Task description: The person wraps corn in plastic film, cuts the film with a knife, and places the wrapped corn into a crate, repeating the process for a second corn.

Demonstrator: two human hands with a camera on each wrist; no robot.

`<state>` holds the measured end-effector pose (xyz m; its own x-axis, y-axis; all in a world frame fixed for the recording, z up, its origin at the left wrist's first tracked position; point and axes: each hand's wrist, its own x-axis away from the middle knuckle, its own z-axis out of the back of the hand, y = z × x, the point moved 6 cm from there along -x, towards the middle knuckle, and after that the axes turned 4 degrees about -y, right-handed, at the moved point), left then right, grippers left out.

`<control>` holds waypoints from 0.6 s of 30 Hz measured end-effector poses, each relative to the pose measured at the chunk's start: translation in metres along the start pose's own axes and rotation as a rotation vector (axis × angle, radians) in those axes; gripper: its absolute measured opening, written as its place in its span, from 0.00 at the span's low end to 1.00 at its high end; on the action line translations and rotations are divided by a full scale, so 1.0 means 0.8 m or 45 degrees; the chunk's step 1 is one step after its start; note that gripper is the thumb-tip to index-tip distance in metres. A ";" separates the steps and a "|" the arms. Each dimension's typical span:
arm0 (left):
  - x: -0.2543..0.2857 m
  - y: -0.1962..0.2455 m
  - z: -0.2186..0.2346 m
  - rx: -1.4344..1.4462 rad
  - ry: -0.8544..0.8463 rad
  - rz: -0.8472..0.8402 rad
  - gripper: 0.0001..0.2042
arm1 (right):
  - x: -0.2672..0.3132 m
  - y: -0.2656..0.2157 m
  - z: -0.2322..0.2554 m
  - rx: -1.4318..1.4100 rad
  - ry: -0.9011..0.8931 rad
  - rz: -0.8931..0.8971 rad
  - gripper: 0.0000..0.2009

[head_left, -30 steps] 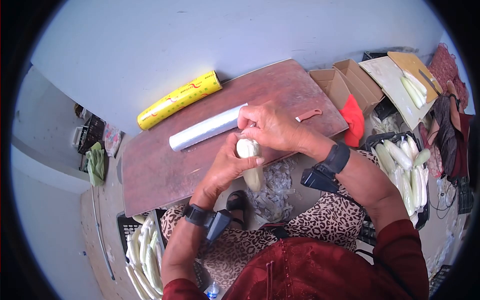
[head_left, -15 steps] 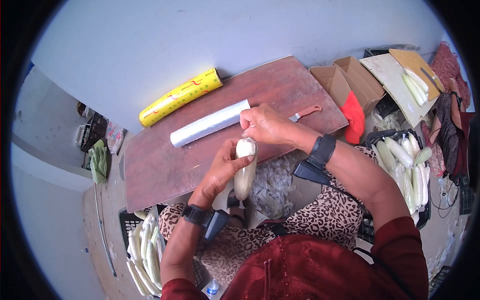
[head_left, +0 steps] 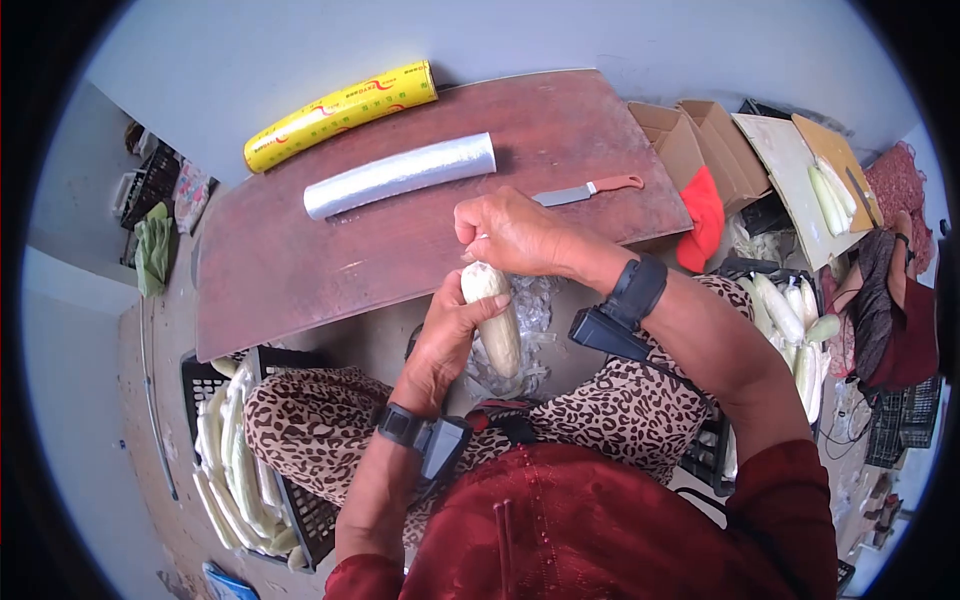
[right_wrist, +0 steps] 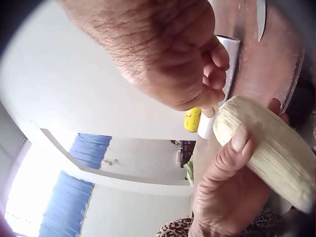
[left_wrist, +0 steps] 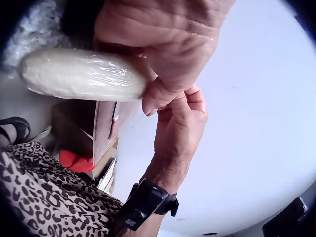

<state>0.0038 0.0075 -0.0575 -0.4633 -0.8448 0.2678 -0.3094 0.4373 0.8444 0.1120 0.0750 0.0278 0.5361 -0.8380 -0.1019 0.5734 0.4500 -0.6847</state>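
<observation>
My left hand (head_left: 442,330) grips a long, pale vegetable (head_left: 500,342) near its upper end, the thumb lying across it. Clear plastic film (left_wrist: 106,74) covers the vegetable tightly, shiny and creased along its length. Just above that end, my right hand (head_left: 515,235) has its fingers curled, with thumb and forefinger pinching at the film's gathered end. The pinched bit itself is mostly hidden by the fingers. Beyond the hands, a roll of cling film (head_left: 400,176) lies on the reddish-brown table (head_left: 290,265).
A knife (head_left: 590,190) and a yellow printed roll (head_left: 340,112) lie on the table. Black crates of pale vegetables stand left (head_left: 318,515) and right (head_left: 770,268). Cardboard boxes (head_left: 690,150), a red cloth (head_left: 702,220) and another person's arm (head_left: 898,255) are at right. Scrap film (head_left: 530,310) lies below.
The head view has shifted, so the table sits higher and the whole knife shows. My right hand has drawn slightly away from the left; the vegetable stays in the left hand, its tilt changed.
</observation>
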 end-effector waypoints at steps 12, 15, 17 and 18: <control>-0.008 -0.034 0.028 0.170 0.001 0.036 0.21 | -0.008 0.018 -0.033 0.052 -0.149 -0.097 0.06; -0.005 -0.043 0.029 0.173 0.105 0.081 0.21 | -0.011 0.025 -0.042 0.017 -0.202 -0.137 0.05; -0.004 -0.058 0.035 0.175 0.231 0.064 0.22 | -0.014 0.028 -0.052 0.025 -0.275 -0.134 0.05; -0.004 -0.066 0.038 0.151 0.275 0.079 0.22 | -0.016 0.032 -0.059 0.074 -0.309 -0.156 0.06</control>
<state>-0.0035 -0.0032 -0.1174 -0.3001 -0.8559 0.4212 -0.3867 0.5128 0.7665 0.0908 0.0827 -0.0225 0.5891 -0.7920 0.1602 0.6741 0.3724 -0.6379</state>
